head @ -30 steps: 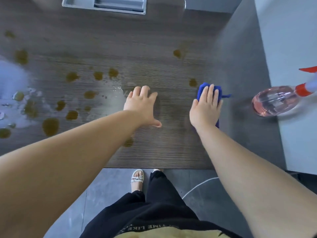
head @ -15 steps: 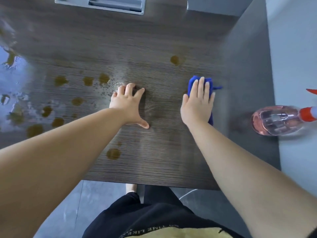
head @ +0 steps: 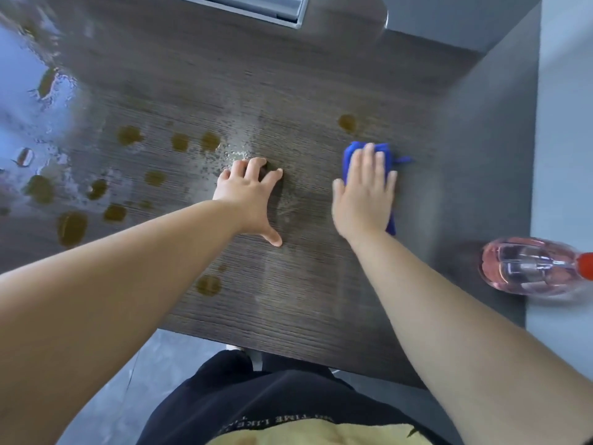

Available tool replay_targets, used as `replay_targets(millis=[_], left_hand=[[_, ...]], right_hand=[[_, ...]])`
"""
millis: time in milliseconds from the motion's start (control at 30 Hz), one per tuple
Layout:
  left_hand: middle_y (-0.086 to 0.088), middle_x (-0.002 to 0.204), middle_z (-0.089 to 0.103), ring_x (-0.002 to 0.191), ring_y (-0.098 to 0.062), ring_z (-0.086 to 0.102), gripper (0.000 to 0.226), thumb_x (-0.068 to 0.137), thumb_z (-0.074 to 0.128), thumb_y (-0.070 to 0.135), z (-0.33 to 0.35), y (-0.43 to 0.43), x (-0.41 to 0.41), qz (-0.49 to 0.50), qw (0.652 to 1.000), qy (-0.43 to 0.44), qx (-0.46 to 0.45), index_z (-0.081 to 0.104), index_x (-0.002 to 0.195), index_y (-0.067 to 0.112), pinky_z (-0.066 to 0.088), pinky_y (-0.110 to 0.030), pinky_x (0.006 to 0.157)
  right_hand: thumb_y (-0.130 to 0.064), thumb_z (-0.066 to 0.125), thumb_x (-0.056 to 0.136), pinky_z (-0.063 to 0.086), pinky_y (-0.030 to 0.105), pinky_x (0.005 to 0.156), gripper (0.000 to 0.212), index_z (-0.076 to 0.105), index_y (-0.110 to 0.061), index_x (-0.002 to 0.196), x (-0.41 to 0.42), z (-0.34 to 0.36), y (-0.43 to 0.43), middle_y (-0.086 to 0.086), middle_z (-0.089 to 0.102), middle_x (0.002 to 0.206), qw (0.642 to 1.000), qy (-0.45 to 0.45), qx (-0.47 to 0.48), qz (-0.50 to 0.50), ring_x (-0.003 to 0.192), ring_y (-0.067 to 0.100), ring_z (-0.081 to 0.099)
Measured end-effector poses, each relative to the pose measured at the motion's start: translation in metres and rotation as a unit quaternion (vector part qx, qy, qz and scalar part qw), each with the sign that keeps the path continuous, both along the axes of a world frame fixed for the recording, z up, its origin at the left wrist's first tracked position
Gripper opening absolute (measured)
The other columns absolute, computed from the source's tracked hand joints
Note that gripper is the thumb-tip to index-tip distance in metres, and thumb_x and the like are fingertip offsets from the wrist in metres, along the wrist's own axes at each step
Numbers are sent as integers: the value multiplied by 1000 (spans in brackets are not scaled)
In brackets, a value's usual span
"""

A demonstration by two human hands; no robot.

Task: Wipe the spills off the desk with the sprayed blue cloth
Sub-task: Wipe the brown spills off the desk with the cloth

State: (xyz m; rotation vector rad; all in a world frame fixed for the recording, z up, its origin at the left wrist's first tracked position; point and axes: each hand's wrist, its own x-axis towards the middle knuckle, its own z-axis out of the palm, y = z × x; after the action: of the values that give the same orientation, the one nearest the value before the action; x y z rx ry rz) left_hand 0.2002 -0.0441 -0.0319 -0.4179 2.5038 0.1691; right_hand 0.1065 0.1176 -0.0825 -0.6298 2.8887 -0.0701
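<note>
Just one cloth (head: 352, 154), one bottle (head: 526, 268).

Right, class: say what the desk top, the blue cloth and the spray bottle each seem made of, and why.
Desk top: likely wood-look laminate, matt; fine straight grain lines.
Blue cloth: soft fabric, perhaps microfibre; it bunches under the right hand.
Spray bottle: clear plastic, glossy; see-through, pink-tinted, with highlights.

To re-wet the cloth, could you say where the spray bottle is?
Head view, far right: the spray bottle sits on the grey surface, beyond the right hand and blue cloth.
</note>
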Motion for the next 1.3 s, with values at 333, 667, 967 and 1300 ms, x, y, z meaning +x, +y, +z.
replay_targets(millis=[333, 667, 967, 1300], left_hand=[[-4, 152, 8, 139, -30, 11, 125, 52, 72, 74, 4, -1, -2, -12, 1000, -16, -6, 8, 149, 30, 24, -46, 111], [-6, 149, 15, 138, -31, 10, 114, 55, 73, 70, 13, -25, -41, 16, 999, 40, -11, 20, 146, 28, 24, -45, 110], [-6, 149, 13, 137, -32, 15, 130, 44, 76, 74, 0, -48, -52, 13, 1000, -4, -13, 11, 148, 32, 21, -47, 114], [-9, 146, 16, 135, -35, 17, 129, 47, 76, 72, -1, -46, -57, -2, 999, -28, -15, 9, 148, 29, 26, -51, 111]], right_hand=[[-32, 30, 99, 14, 48, 116, 56, 20, -10, 149, -49, 0, 56, 6, 13, 158, 996, -6, 8, 92, 145, 25, 13], [-38, 27, 94, 26, 50, 112, 59, 33, -10, 145, -2, 1, 25, 6, 28, 154, 953, -18, -17, 302, 141, 25, 28], [-35, 26, 102, 2, 44, 118, 58, 6, -13, 151, -86, -1, -24, 2, -1, 160, 994, 2, -13, -112, 147, 22, -2], [-30, 31, 100, 14, 50, 116, 55, 20, -11, 149, -112, -4, 10, 5, 13, 159, 999, 14, -12, 40, 146, 25, 12]])
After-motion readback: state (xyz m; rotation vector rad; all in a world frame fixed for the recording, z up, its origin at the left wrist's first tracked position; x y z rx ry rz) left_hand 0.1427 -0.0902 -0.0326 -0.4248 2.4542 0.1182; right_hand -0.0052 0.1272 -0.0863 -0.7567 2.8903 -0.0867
